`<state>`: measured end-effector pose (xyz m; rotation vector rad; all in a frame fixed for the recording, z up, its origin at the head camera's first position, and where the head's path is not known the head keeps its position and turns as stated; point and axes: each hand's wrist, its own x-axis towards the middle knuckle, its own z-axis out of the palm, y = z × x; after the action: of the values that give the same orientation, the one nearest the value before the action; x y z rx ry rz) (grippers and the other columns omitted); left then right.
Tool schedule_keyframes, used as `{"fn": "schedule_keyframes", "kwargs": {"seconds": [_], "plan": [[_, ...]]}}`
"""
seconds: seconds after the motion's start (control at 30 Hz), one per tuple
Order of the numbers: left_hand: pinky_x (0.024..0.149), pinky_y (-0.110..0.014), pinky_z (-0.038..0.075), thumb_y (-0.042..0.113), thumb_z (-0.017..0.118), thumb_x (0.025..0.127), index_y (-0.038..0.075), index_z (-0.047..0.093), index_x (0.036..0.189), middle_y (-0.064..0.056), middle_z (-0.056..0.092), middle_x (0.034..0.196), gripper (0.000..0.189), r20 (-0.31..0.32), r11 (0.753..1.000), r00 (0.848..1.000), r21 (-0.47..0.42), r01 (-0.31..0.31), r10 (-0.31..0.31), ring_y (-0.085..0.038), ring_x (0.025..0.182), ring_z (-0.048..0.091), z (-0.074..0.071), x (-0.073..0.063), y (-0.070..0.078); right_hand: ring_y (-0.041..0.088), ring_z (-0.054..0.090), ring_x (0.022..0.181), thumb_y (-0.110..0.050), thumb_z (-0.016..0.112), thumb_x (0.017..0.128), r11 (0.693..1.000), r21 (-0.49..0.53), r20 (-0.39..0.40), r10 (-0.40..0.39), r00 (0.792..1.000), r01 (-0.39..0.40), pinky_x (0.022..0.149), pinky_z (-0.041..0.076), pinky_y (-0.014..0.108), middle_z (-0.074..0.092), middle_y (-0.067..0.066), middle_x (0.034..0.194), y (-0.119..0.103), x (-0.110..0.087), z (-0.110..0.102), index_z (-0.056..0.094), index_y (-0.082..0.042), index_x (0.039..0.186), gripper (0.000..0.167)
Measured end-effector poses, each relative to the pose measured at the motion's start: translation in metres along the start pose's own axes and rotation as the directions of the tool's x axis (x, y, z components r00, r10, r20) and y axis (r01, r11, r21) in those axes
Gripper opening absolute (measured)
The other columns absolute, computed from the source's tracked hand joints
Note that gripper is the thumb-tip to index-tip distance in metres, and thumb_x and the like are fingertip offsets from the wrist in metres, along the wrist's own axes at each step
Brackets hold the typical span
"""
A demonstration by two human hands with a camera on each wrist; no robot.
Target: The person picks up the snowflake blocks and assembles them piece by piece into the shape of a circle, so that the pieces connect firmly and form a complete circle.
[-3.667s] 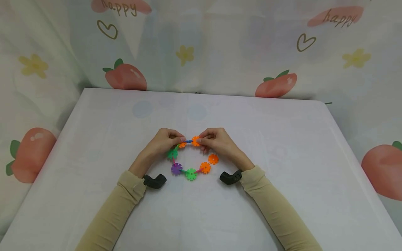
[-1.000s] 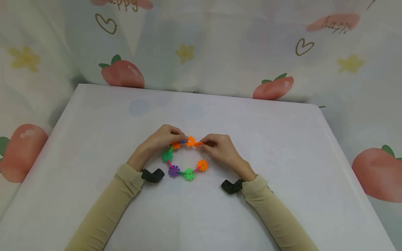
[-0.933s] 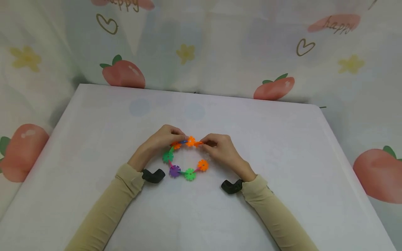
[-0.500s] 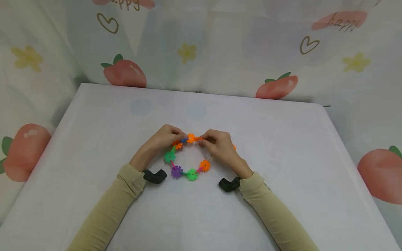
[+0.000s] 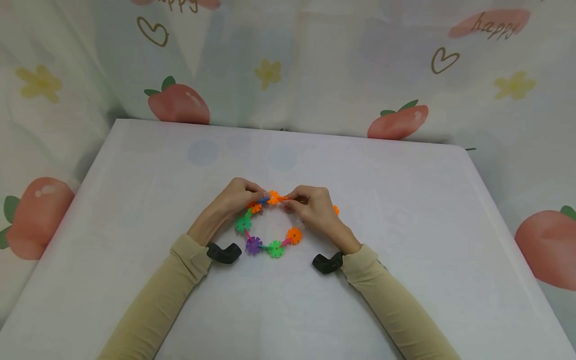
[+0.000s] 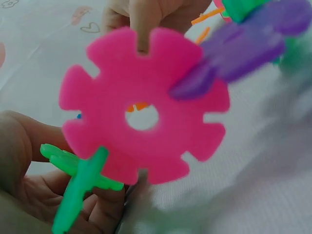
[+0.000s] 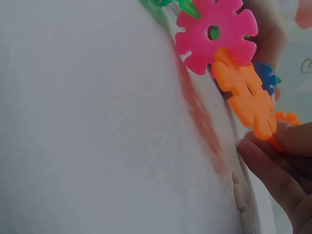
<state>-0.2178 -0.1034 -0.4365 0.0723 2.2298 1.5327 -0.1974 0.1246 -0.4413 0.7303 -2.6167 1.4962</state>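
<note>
A curved chain of slotted plastic snowflake discs lies between the two hands. In the head view, my left hand (image 5: pixel 236 200) pinches its upper left part near a blue disc (image 5: pixel 263 201), beside an orange disc (image 5: pixel 273 197). My right hand (image 5: pixel 315 207) pinches another orange disc (image 5: pixel 284 198) edge-on against that one. Green, purple and light green discs (image 5: pixel 276 249) follow round the ring, down to an orange disc (image 5: pixel 294 235) at the lower right end. A pink disc (image 6: pixel 107 117) fills the left wrist view, with a purple disc (image 6: pixel 248 48) slotted into it.
An orange piece (image 5: pixel 336 210) shows just past the right hand. A pale clear disc (image 7: pixel 239 195) lies on the white table (image 5: pixel 405 200) beneath that hand. Black wrist mounts (image 5: pixel 225 253) sit at both sleeves, and a patterned cloth (image 5: pixel 324 65) hangs behind.
The loose orange disc seen at the lower right at first no longer lies there. My right hand has gone from the chain's orange disc to one held edge-on beside it. Lately both hands barely move.
</note>
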Motion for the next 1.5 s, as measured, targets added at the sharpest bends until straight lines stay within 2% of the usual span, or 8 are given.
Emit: {"fn": "schedule_keyframes", "kwargs": {"seconds": [0.17, 0.37, 0.67, 0.93, 1.13, 1.23, 1.33, 1.5], "plan": [[0.055, -0.024, 0.030, 0.014, 0.064, 0.099, -0.002, 0.078, 0.107, -0.007, 0.066, 0.091, 0.023, 0.010, 1.000, 1.000, -0.021, 0.007, -0.007, -0.013, 0.059, 0.036, 0.002, 0.000, 0.003, 0.023, 0.077, 0.073, -0.001, 0.077, 0.090, 0.999, 0.036, 0.013, 0.025, 1.000, -0.025, 0.071, 0.061, 0.024, 0.078, 0.014, 0.086, 0.001, -0.002, -0.002, 0.078, 0.003, 0.091, 0.004], [0.061, -0.023, 0.035, 0.019, 0.063, 0.101, 0.001, 0.078, 0.109, -0.006, 0.067, 0.099, 0.025, 0.049, 1.000, 0.999, -0.021, 0.012, -0.011, -0.013, 0.071, 0.044, 0.004, 0.004, 0.005, 0.019, 0.077, 0.073, -0.002, 0.077, 0.091, 0.999, -0.011, -0.001, 0.037, 0.999, -0.037, 0.071, 0.060, 0.024, 0.078, 0.011, 0.084, 0.001, -0.003, -0.006, 0.078, 0.002, 0.092, 0.005], [0.075, -0.028, 0.044, 0.025, 0.062, 0.102, 0.004, 0.074, 0.117, -0.007, 0.067, 0.106, 0.029, 0.129, 0.998, 0.992, 0.052, -0.021, 0.014, -0.020, 0.091, 0.052, -0.011, -0.006, 0.002, 0.018, 0.069, 0.087, -0.012, 0.078, 0.091, 0.980, -0.197, 0.194, 0.040, 0.980, -0.001, 0.082, 0.059, 0.036, 0.077, 0.004, 0.099, -0.009, 0.005, -0.030, 0.079, -0.006, 0.106, 0.016], [0.080, -0.028, 0.046, 0.032, 0.063, 0.102, 0.008, 0.072, 0.127, -0.009, 0.068, 0.120, 0.036, 0.140, 0.996, 0.990, 0.091, -0.020, 0.007, -0.022, 0.100, 0.054, -0.016, -0.008, 0.003, 0.016, 0.063, 0.088, -0.013, 0.079, 0.089, 0.958, -0.281, 0.417, 0.173, 0.892, -0.055, 0.083, 0.054, 0.033, 0.074, 0.001, 0.100, -0.007, 0.002, -0.057, 0.076, -0.007, 0.108, 0.019], [0.075, -0.027, 0.045, 0.026, 0.061, 0.102, 0.005, 0.072, 0.126, -0.010, 0.067, 0.115, 0.033, 0.121, 0.997, 0.993, 0.072, -0.016, 0.008, -0.021, 0.093, 0.053, -0.017, -0.008, 0.004, 0.020, 0.059, 0.101, -0.015, 0.085, 0.084, 0.956, -0.276, 0.517, 0.231, 0.824, -0.095, 0.094, 0.050, 0.038, 0.068, 0.002, 0.107, -0.005, -0.001, -0.063, 0.072, -0.010, 0.108, 0.028], [0.076, -0.027, 0.046, 0.024, 0.060, 0.102, 0.005, 0.072, 0.126, -0.010, 0.068, 0.116, 0.033, 0.131, 0.997, 0.991, 0.073, -0.016, 0.006, -0.021, 0.094, 0.054, -0.018, -0.009, 0.004, 0.020, 0.057, 0.100, -0.014, 0.085, 0.083, 0.949, -0.309, 0.544, 0.233, 0.806, -0.066, 0.094, 0.048, 0.037, 0.064, 0.002, 0.106, -0.006, -0.001, -0.061, 0.071, -0.011, 0.105, 0.027], [0.078, -0.027, 0.047, 0.023, 0.058, 0.102, 0.005, 0.072, 0.125, -0.010, 0.068, 0.118, 0.033, 0.143, 0.998, 0.990, 0.068, -0.012, 0.003, -0.021, 0.095, 0.056, -0.019, -0.010, 0.004, 0.020, 0.055, 0.097, -0.013, 0.085, 0.083, 0.940, -0.336, 0.539, 0.237, 0.808, -0.051, 0.091, 0.048, 0.035, 0.063, 0.002, 0.101, -0.008, -0.001, -0.059, 0.068, -0.010, 0.100, 0.024], [0.077, -0.027, 0.045, 0.024, 0.058, 0.102, 0.006, 0.072, 0.124, -0.007, 0.067, 0.114, 0.032, 0.156, 0.999, 0.988, 0.039, -0.019, 0.012, -0.021, 0.093, 0.054, -0.019, -0.010, 0.003, 0.017, 0.057, 0.086, -0.014, 0.085, 0.085, 0.939, -0.322, 0.468, 0.267, 0.843, -0.119, 0.082, 0.049, 0.031, 0.063, 0.002, 0.091, -0.005, 0.000, -0.055, 0.062, -0.010, 0.100, 0.028]]}}
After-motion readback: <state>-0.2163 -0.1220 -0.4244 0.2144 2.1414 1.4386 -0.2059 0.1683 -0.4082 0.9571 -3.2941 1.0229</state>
